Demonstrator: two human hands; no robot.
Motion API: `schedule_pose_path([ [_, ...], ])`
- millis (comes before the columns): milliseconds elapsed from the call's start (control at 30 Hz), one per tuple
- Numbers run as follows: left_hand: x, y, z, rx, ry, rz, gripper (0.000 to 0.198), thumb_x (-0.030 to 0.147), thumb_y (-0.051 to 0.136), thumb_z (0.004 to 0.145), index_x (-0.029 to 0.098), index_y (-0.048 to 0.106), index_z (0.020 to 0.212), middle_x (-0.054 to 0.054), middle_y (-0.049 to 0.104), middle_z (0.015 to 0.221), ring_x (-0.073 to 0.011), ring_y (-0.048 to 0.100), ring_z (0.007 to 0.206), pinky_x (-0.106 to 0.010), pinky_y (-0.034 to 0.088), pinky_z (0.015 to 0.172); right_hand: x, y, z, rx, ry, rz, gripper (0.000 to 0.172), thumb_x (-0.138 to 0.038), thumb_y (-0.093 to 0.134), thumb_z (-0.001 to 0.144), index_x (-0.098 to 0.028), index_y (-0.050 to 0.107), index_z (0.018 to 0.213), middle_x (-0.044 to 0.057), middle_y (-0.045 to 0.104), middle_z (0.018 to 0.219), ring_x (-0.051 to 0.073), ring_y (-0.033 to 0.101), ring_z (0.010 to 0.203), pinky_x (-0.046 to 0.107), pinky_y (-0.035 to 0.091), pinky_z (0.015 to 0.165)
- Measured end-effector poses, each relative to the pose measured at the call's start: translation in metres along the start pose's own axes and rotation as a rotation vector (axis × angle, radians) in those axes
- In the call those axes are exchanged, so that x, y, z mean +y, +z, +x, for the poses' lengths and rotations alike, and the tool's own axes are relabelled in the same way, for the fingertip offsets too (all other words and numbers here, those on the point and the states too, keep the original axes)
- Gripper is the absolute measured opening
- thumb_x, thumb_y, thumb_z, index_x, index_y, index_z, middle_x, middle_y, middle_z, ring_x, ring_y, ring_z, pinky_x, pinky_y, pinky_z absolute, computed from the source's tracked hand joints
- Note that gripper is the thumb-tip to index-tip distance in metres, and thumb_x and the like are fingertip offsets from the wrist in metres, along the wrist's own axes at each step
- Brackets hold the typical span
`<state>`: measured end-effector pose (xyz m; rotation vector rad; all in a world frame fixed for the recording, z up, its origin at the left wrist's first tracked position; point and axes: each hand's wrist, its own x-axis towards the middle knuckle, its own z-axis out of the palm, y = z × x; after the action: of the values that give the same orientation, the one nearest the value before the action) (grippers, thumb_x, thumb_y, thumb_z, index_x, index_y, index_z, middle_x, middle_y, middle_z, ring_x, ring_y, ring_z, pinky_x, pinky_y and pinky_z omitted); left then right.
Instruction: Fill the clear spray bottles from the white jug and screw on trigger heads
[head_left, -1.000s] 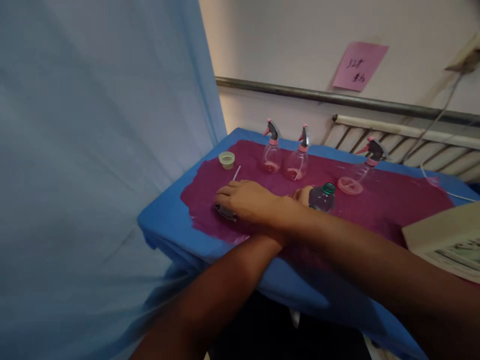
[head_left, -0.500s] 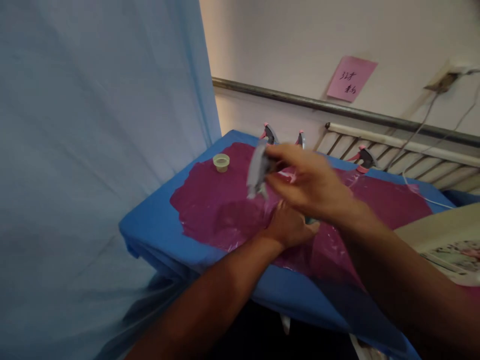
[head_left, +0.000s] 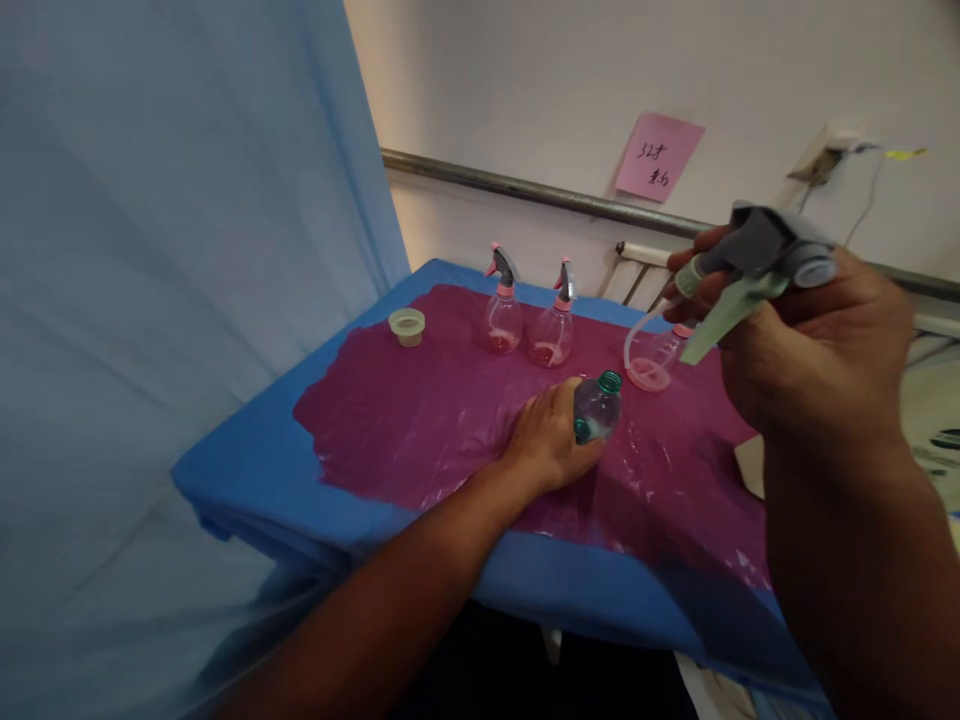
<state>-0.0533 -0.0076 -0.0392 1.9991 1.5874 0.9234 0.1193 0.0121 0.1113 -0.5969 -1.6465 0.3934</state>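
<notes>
My left hand [head_left: 550, 440] grips a small clear bottle [head_left: 596, 407] with a green neck ring, standing open-topped on the purple sheet [head_left: 420, 420]. My right hand [head_left: 814, 345] is raised to the right, closed around a grey and pale green spray trigger head [head_left: 754, 265]. A thin white dip tube [head_left: 637, 335] curves down from the spray head. The spray head is apart from the bottle, above and to its right.
Two pink-topped spray bottles [head_left: 502, 318] [head_left: 553, 332] stand at the back of the blue-covered table [head_left: 247, 470]. A third [head_left: 656, 362] lies tipped near the dip tube. A pale cap [head_left: 407, 326] sits back left. A blue curtain [head_left: 150, 300] hangs at left; a pink note [head_left: 658, 157] is on the wall.
My right hand picked the spray head off the sheet at the left and carried it up and across to the right. My left hand stayed on the small bottle.
</notes>
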Motion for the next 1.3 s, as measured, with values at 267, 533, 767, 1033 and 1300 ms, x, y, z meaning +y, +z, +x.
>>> schedule_pose_path([
  [267,-0.004,0.001,0.003,-0.016,0.051,-0.016,0.070,0.039,0.082,0.089,0.027,0.053,0.151,-0.011,0.075,0.145,-0.0379,0.072,0.135,-0.055,0.058,0.116,0.043,0.003,-0.028,-0.080,0.306,0.088,0.031,-0.042,0.095,0.091,-0.029,0.085,0.116,0.001,0.083,0.108,0.015,0.077,0.085,0.033,0.068,0.082],
  [533,-0.004,0.003,0.004,-0.026,0.030,0.004,0.073,0.037,0.080,0.087,0.023,0.051,0.152,-0.015,0.074,0.142,-0.0409,0.071,0.134,-0.058,0.058,0.113,0.090,-0.002,-0.063,-0.195,0.545,0.150,0.041,-0.044,0.102,0.079,-0.025,0.081,0.109,0.003,0.083,0.098,0.019,0.076,0.084,0.033,0.065,0.075],
  [767,-0.006,0.004,0.005,-0.026,0.046,-0.004,0.069,0.037,0.078,0.089,0.023,0.052,0.151,-0.015,0.075,0.140,-0.0410,0.073,0.131,-0.058,0.059,0.111,0.098,-0.004,-0.071,-0.267,0.477,0.143,0.037,-0.047,0.095,0.087,-0.026,0.083,0.115,0.004,0.084,0.109,0.020,0.075,0.091,0.034,0.064,0.078],
  [1033,-0.006,0.006,0.004,-0.001,0.037,-0.035,0.068,0.036,0.080,0.090,0.027,0.053,0.152,-0.012,0.075,0.144,-0.0397,0.072,0.135,-0.059,0.058,0.115,0.110,0.003,-0.083,-0.149,0.470,0.153,0.038,-0.041,0.098,0.082,-0.026,0.078,0.112,0.002,0.084,0.106,0.019,0.079,0.094,0.039,0.066,0.095],
  [1300,-0.011,0.008,0.007,0.016,0.134,0.001,0.081,0.031,0.080,0.088,0.027,0.047,0.162,-0.011,0.067,0.157,-0.0374,0.067,0.143,-0.057,0.053,0.123,0.105,0.023,-0.091,0.040,0.499,0.115,0.035,-0.040,0.097,0.080,-0.025,0.077,0.104,0.001,0.082,0.100,0.019,0.077,0.092,0.037,0.064,0.092],
])
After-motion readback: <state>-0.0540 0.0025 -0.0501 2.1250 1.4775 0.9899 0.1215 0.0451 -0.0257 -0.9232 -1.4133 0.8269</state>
